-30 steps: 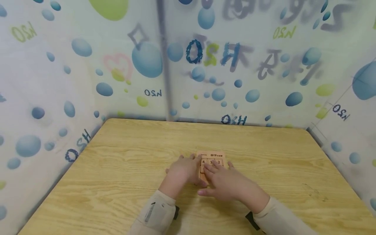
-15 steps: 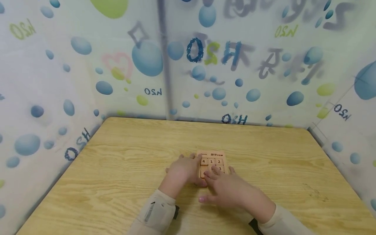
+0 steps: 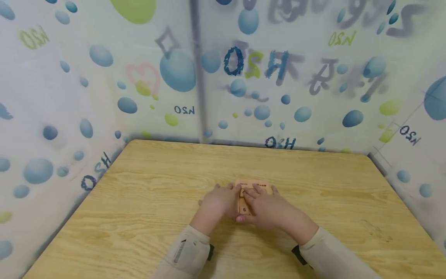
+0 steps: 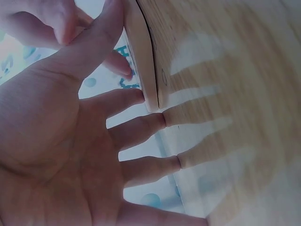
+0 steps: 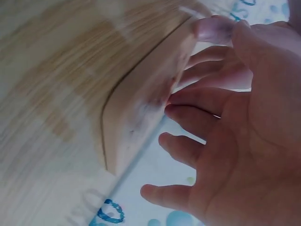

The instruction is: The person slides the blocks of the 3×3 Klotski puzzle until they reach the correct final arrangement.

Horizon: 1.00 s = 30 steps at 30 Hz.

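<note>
A wooden number slide puzzle (image 3: 246,182) lies flat on the table. My left hand (image 3: 220,202) is along its left side. In the left wrist view that hand (image 4: 70,136) has its fingers spread, with the index finger and thumb against the edge of the puzzle (image 4: 141,56). My right hand (image 3: 270,209) lies over the tiles, its fingertips on the top row. A tile marked 6 (image 3: 244,209) shows between the hands; most other tiles are covered. The right wrist view has my right hand (image 5: 235,136) with fairly straight fingers at the puzzle's face (image 5: 141,108).
The puzzle rests on a light wood-grain table (image 3: 156,174) with rounded far corners. A pale wall covering (image 3: 244,128) printed with blue and green drops and H2O lettering stands behind and beside it.
My right hand first drew back toward me, uncovering more tiles, then moved forward again over the top row. My left hand has stayed at the puzzle's left side.
</note>
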Motion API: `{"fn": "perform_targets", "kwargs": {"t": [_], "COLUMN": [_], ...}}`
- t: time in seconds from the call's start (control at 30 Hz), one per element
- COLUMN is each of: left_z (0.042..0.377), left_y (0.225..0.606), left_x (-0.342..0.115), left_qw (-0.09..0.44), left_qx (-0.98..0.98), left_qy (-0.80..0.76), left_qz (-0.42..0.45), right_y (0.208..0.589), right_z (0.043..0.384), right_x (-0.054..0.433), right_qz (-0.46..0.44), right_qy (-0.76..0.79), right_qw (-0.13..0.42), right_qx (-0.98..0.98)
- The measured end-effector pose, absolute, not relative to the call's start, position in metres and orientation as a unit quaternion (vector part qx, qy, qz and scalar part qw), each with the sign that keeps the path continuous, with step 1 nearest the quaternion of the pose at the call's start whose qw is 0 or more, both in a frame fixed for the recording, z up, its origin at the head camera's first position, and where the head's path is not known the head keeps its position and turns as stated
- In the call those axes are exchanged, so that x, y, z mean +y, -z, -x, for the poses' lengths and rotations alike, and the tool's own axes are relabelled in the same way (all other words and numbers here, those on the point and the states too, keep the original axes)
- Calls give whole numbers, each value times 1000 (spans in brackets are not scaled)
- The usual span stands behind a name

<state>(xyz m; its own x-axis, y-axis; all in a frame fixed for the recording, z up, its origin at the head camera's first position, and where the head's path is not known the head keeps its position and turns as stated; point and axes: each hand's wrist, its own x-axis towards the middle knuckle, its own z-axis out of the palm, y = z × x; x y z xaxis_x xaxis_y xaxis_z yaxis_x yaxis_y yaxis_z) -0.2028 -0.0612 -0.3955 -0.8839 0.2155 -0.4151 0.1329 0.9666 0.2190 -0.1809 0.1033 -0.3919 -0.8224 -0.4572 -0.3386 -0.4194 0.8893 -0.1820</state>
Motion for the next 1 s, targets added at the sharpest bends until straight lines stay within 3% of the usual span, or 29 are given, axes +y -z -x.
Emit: {"fn": "perform_targets", "kwargs": {"t": [1.0], "left_z": [200], "left_y": [393], "left_x": [-62], "left_qw": [214], "left_qx": [964], "left_qy": [-130], "left_qz": [-87], "right_y": [390], "right_z": [155], "right_x": [109], "right_qz": [196], "right_qy": [92], "right_qw": [195], "right_qx": [957]}}
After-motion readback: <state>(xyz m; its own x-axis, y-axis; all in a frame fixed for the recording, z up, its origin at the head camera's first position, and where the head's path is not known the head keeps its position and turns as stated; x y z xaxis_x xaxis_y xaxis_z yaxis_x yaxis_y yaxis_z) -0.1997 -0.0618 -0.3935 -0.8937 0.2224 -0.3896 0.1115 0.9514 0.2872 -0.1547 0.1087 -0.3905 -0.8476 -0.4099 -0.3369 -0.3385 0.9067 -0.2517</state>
